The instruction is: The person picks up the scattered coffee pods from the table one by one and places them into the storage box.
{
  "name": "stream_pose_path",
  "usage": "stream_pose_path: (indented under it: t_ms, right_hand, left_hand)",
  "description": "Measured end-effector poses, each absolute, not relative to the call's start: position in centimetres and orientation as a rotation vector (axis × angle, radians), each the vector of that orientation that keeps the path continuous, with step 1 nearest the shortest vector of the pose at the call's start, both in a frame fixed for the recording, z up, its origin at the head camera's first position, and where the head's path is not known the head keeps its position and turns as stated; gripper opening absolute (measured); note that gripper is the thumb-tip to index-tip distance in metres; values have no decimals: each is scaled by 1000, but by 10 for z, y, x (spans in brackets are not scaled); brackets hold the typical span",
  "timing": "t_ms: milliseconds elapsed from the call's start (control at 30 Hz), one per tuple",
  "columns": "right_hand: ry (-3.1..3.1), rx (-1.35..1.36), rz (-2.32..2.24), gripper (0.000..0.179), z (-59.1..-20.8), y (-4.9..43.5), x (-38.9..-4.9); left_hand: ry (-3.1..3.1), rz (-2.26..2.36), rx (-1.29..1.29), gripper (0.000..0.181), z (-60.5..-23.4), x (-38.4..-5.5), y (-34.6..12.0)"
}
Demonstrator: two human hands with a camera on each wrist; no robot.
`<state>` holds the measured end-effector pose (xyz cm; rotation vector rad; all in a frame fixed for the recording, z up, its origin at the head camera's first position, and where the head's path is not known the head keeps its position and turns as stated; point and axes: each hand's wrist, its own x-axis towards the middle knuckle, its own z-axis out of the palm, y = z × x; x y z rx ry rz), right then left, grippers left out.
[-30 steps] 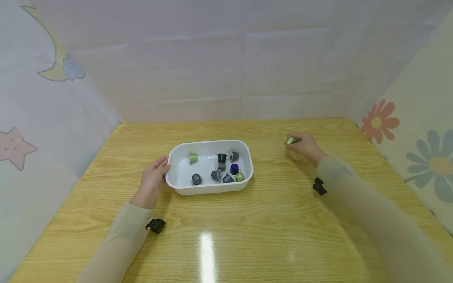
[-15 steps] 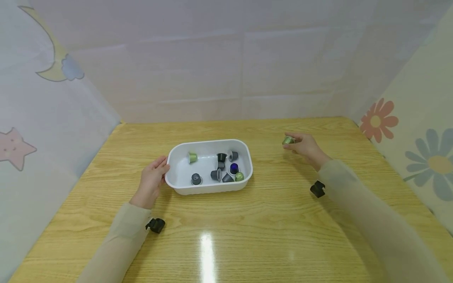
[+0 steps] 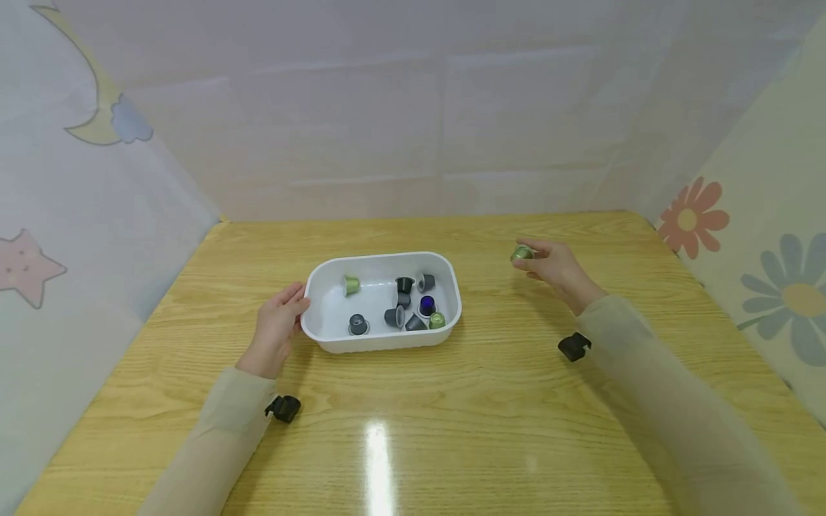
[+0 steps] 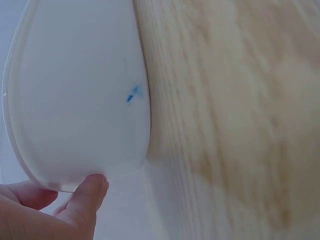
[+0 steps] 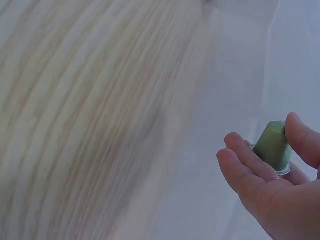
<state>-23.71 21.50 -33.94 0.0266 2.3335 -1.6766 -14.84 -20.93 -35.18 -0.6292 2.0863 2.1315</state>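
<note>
My right hand (image 3: 556, 269) pinches a green coffee capsule (image 3: 521, 253) above the table, to the right of a white plastic tub. In the right wrist view the capsule (image 5: 273, 146) lies between thumb and fingers, its narrow end up. My left hand (image 3: 276, 327) grips the left end of the tub (image 3: 381, 344), and the left wrist view has the thumb (image 4: 90, 192) against the outer wall near the rim. Several capsules lie in the tub: a green one (image 3: 351, 285) at left, a dark blue one (image 3: 427, 306), another green one (image 3: 437, 320), and grey and black ones.
The wooden table (image 3: 452, 423) runs back to a pale cloth backdrop (image 3: 413, 143). Cloth walls with printed flowers (image 3: 803, 297) and a star (image 3: 29, 269) stand at the sides. Black camera mounts (image 3: 283, 408) sit at both wrists.
My right hand has shifted slightly left toward the tub with the green capsule, which has turned a little between the fingers. The left hand and the tub stay in place.
</note>
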Motion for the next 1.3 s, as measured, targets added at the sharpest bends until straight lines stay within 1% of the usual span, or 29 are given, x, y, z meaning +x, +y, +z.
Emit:
stream_pose_path:
  t_ms: [1000, 1300]
  right_hand:
    - [2215, -89, -1818, 59, -335, 163, -226]
    - [2212, -186, -1830, 58, -335, 148, -223]
  left_hand:
    - [2083, 2161, -603, 53, -352, -148, -209]
    - [2077, 2166, -602, 53, -353, -148, -210]
